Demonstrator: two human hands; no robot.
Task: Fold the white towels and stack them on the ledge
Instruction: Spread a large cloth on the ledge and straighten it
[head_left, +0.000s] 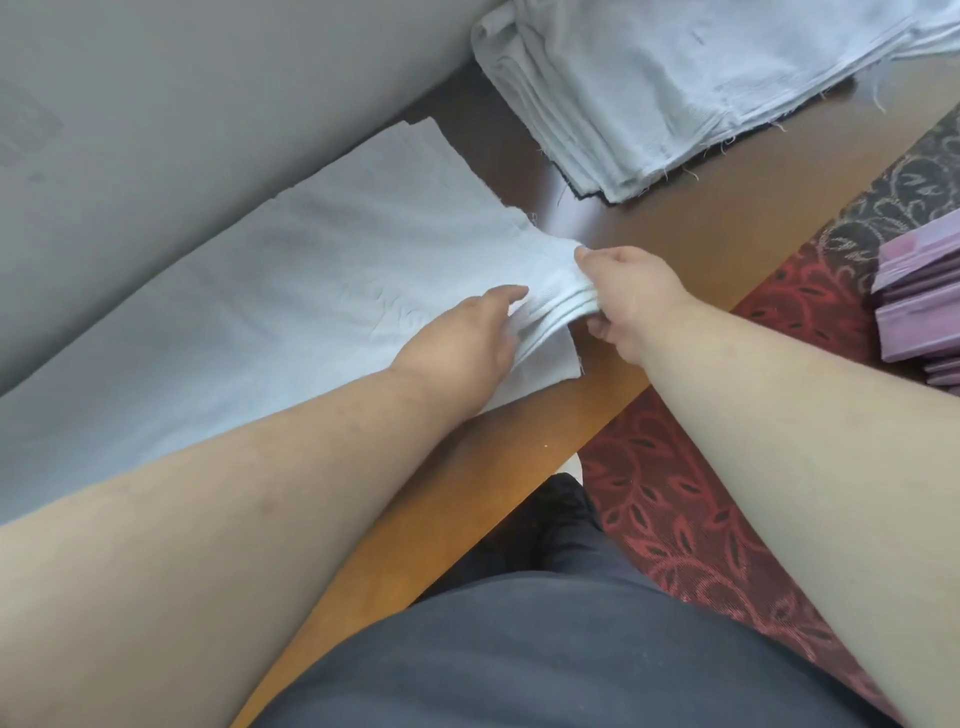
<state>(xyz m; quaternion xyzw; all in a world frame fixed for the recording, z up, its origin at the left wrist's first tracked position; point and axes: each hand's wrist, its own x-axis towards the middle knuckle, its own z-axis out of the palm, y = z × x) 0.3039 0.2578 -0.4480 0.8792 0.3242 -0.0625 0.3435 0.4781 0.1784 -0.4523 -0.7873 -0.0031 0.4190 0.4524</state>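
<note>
A white towel (291, 270) lies spread flat along the brown wooden ledge (691, 218), its far edge against the grey wall. Its near right corner is bunched into several folds. My right hand (631, 301) pinches that bunched corner between thumb and fingers. My left hand (462, 338) rests on the towel just left of the bunch, its fingers reaching into the folds; their grip is hidden. A stack of folded white towels (675, 88) sits farther along the ledge at the upper right.
A grey wall (182, 104) runs along the ledge's far side. Red and dark patterned carpet (675, 519) lies below the ledge's near edge. Purple flat items (919, 301) are piled at the right edge. My dark clothing fills the bottom.
</note>
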